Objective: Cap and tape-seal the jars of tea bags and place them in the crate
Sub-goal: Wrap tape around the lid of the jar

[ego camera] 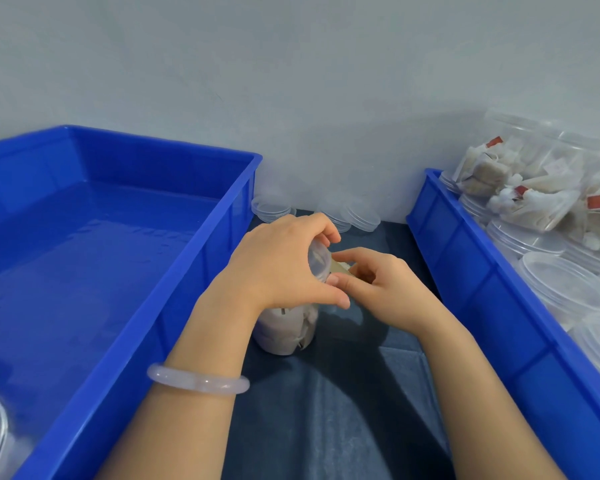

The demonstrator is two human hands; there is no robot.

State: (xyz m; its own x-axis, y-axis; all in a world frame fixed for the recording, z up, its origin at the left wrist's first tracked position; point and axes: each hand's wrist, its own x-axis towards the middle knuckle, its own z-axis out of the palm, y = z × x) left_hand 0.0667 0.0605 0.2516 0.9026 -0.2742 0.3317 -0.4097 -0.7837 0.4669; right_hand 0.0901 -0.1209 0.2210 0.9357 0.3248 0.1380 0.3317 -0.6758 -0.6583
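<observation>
Early in the job, by the look of it. Sealing one jar (288, 327), upright on the table (326, 410) between two crates. Gripping its lid (317, 261) with left hand (281, 268); pinching what seems tape (338, 268) at the rim with right hand (381, 289). Hardly anything in left crate (201, 271); many uncapped jars (561, 282) waiting in right crate (482, 299).

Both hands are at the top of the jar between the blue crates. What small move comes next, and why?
Probably press the tape strip down onto the lid edge and start wrapping the seam. The left hand grips the lid on the jar, and the right hand pinches the tan strip beside it; whether it already sticks is unclear. The jar stands outside the left crate.
</observation>
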